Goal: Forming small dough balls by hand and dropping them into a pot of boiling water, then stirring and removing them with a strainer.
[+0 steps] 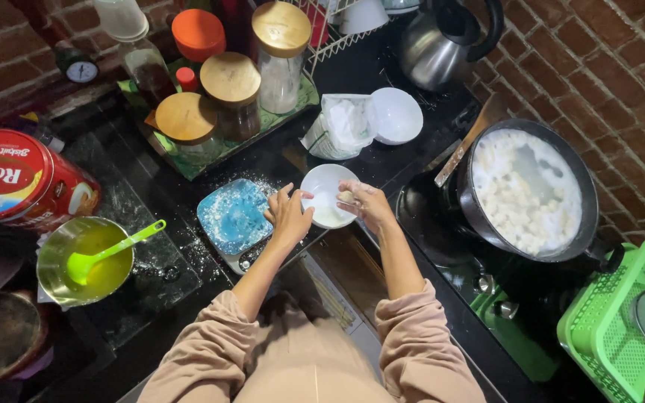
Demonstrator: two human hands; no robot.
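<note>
We steady the white bowl (326, 195), left of the frying pan (528, 192), with our left hand (289, 215) gripping its rim, while our right hand (363, 201) pinches a dough piece (346, 197) that we judge needs dropping in that pan.

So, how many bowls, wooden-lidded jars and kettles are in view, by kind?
White bowls: 2, one held by the left hand and right hand, one behind it
Wooden-lidded jars: 3
Kettle: 1
Total: 6

Glossy white bowl (328, 195) — shiny steel kettle (436, 46)
</note>
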